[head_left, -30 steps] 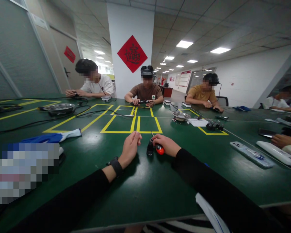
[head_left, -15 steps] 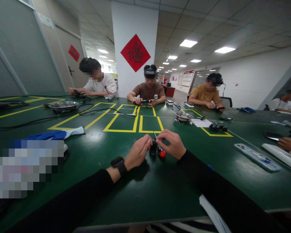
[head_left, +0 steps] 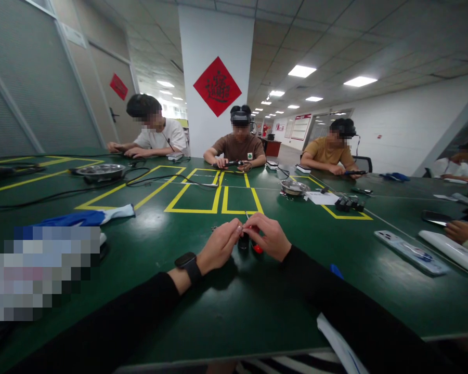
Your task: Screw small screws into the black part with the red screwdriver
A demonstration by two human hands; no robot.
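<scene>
My left hand [head_left: 223, 243], with a dark watch on its wrist, is closed in a pinch. What its fingertips hold is too small to make out. The fingertips of my right hand [head_left: 271, 235] meet those of the left, pinched as well; anything between them is hidden. Just below the joined fingers, a small black part [head_left: 243, 242] stands on the green table [head_left: 203, 322]. Under my right hand lies a screwdriver with a red and black handle [head_left: 258, 249]. Its thin shaft points away from me, and the right fingers cover much of it.
A blue and white glove [head_left: 86, 217] lies to the left. Phones, one in a patterned case [head_left: 411, 252], are on the right. Metal bowls [head_left: 294, 187], black parts [head_left: 349, 203] and cables [head_left: 62, 196] lie farther off. Several people sit around the table.
My right hand has moved left and its fingertips now meet the left hand's, covering more of the screwdriver and the black part. My left hand has hardly moved.
</scene>
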